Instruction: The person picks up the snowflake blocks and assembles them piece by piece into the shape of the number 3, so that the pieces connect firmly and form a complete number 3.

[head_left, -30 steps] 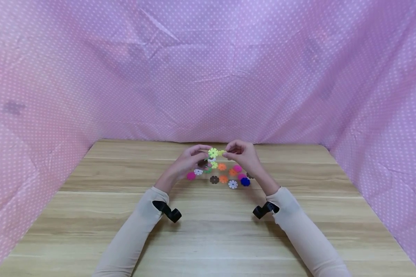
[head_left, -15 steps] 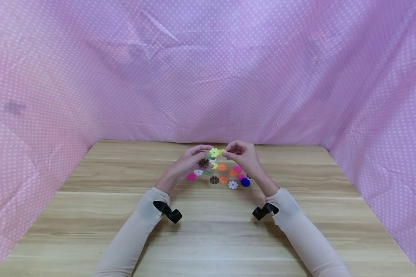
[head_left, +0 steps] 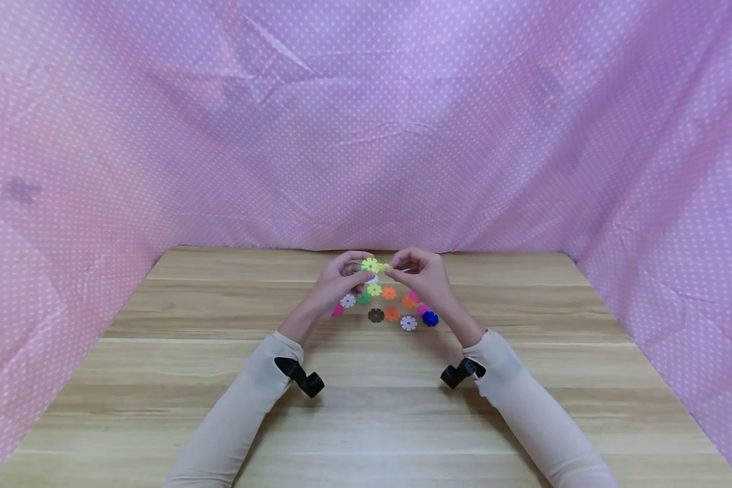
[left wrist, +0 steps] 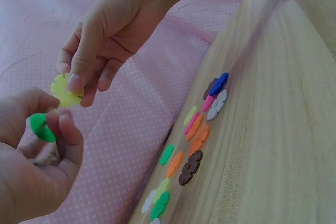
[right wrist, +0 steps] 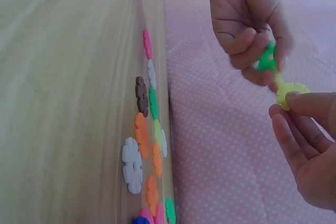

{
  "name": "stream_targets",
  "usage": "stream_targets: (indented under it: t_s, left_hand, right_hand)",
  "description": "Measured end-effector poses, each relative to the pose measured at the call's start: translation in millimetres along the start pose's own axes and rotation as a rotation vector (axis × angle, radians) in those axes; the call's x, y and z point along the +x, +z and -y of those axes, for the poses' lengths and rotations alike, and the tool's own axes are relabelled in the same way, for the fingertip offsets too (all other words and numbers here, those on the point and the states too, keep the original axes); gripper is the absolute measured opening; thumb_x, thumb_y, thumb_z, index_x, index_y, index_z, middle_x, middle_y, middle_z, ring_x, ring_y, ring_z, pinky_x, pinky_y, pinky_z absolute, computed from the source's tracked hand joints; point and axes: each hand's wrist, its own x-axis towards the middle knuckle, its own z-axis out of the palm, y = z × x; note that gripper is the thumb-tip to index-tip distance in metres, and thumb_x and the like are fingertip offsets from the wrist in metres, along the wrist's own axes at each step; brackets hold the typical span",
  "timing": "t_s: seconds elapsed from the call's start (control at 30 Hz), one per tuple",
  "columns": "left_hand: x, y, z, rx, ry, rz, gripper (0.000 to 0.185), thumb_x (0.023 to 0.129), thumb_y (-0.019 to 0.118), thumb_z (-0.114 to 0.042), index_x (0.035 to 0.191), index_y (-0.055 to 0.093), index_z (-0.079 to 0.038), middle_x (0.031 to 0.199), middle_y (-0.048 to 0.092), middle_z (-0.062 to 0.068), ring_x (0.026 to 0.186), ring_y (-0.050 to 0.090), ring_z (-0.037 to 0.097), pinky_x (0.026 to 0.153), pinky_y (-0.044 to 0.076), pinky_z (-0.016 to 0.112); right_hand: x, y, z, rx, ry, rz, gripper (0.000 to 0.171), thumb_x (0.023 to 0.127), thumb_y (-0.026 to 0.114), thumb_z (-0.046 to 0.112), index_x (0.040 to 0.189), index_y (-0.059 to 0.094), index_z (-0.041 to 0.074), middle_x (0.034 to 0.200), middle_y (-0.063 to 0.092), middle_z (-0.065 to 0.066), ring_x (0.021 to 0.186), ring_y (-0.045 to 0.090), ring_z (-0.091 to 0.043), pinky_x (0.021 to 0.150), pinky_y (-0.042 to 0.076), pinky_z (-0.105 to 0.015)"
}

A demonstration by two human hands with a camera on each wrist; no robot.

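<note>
Left hand (head_left: 335, 285) pinches green disc, right hand (head_left: 423, 278) pinches yellow disc (head_left: 370, 265), both above loose discs on wood-grain table (head_left: 366, 407); pink dotted cloth (head_left: 366, 135) all round. L wrist: green disc (left wrist: 39, 128) beside yellow. R wrist: same. No writing legible.

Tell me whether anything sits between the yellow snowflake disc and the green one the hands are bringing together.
Nothing visible does. The right hand pinches the yellow disc and the left hand pinches the green disc; their edges meet in the air above the table, with the loose discs lying below.
</note>
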Motion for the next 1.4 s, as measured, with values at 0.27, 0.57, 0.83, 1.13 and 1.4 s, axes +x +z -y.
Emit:
stream_targets:
  t_s: [0.27,0.57,0.83,1.13,1.4]
  left_hand:
    - [-0.7,-1.4,-0.5,-0.055,0.031,-0.01,0.042,0.098,0.066,-0.01,0.138,0.054,-0.006,0.094,0.067,0.003,0.084,0.066,0.015,0.083,0.062,0.033]
    - [-1.7,1.3,-3.2,-0.12,0.036,-0.016,0.039,0.098,0.062,-0.001,0.136,0.053,0.006,0.095,0.068,0.003,0.086,0.07,0.019,0.079,0.062,0.024]
    - [-4.4,10.0,-7.5,-0.196,0.07,-0.028,0.04,0.097,0.061,0.004,0.136,0.052,0.009,0.09,0.068,0.003,0.079,0.071,0.014,0.078,0.063,0.025]
    - [-3.4,5.8,-8.0,-0.098,-0.011,-0.034,0.035,0.099,0.062,-0.003,0.133,0.056,-0.002,0.097,0.065,0.002,0.092,0.07,0.023,0.086,0.062,0.03]
    - [1.6,-9.2,-3.3,-0.059,-0.033,0.003,0.039,0.098,0.063,-0.001,0.136,0.056,0.001,0.094,0.067,0.001,0.087,0.068,0.017,0.084,0.062,0.027]
  right_hand:
    - [-0.1,1.3,1.6,-0.03,-0.068,0.015,0.01,0.087,0.078,0.0,0.094,0.073,-0.005,0.092,0.073,-0.025,0.078,0.069,-0.007,0.071,0.061,-0.021]
    - [-1.3,2.0,1.1,-0.044,-0.133,0.012,0.008,0.084,0.08,-0.003,0.089,0.074,-0.006,0.087,0.074,-0.024,0.073,0.069,-0.015,0.066,0.059,-0.018]
    - [-2.5,7.1,2.0,-0.016,-0.168,-0.049,0.005,0.082,0.075,-0.014,0.085,0.071,-0.014,0.084,0.071,-0.031,0.071,0.067,-0.003,0.068,0.059,-0.016]
    - [-2.9,7.3,-1.1,-0.035,-0.089,-0.006,0.011,0.085,0.079,-0.003,0.091,0.071,-0.008,0.088,0.072,-0.026,0.076,0.068,-0.013,0.069,0.059,-0.018]
    - [9.0,-16.7,4.3,-0.175,0.076,0.356,0.017,0.087,0.079,0.003,0.102,0.072,-0.003,0.099,0.075,-0.018,0.089,0.072,-0.023,0.075,0.061,-0.025]
